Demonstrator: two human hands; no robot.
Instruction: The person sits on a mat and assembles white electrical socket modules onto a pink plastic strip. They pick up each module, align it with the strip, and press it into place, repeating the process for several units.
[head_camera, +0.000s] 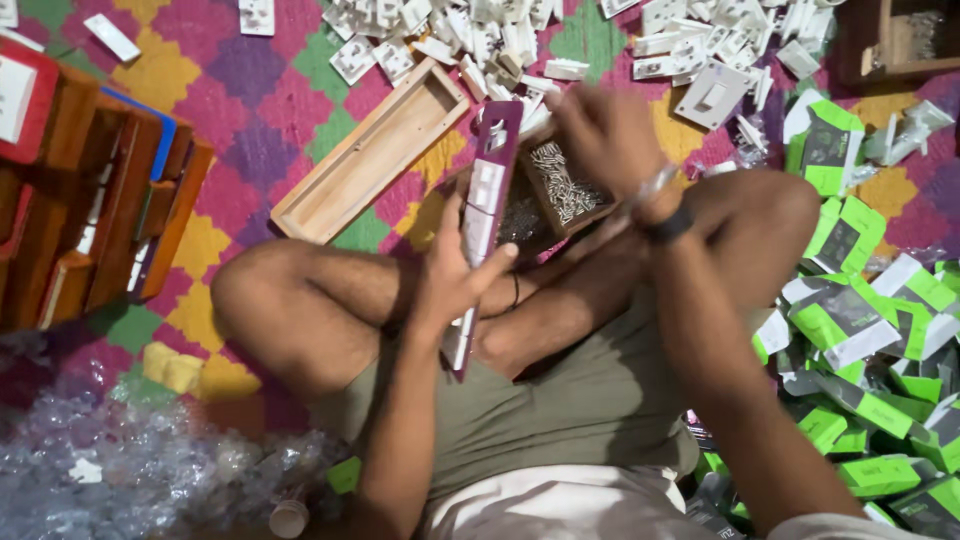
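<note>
Upright nearly, long purple switch plate (483, 220) runs lengthwise from lap up toward white switch pile (520, 40), top end tipped slightly right. Left hand (450, 275) grips its lower half, thumb across front face. Right hand (605, 135) (blurred) hovers over small wooden box of screws (565, 185) just right of plate; grip cannot be told. Crossed legs hem plate below; empty wooden tray (370, 155) lies left, green-and-white packets (860, 300) crowd right.

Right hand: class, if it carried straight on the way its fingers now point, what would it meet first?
The right hand reaches away from the body, over the small box of screws. Going straight on, it would probably meet the heap of white switch parts on the mat first, though motion blur and depth make this uncertain.
</note>
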